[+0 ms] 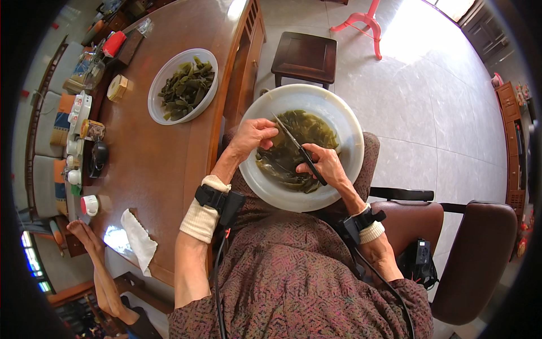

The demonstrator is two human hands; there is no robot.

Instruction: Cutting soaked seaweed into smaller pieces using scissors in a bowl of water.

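A wide whitish basin [352, 148] rests on my lap, with green kelp pieces [292, 148] lying in murky liquid inside it. My right hand [324, 165] holds black-handled scissors [296, 142] above the basin, their metal blades pointing up and left. Over the basin's left side is my left hand [256, 136], its thumb and fingertips close together beside the blade tips; whether something small is between them cannot be told. On the wooden table to the left stands a translucent plastic bowl [154, 101] holding more cut kelp [188, 87].
The wooden table [156, 169] borders my left side. It bears a white cloth [139, 241], a cup [89, 205] and tea things. A dark stool [304, 57] stands beyond the basin, a brown chair [474, 258] at right. Another person's bare arms [101, 271] show at lower left.
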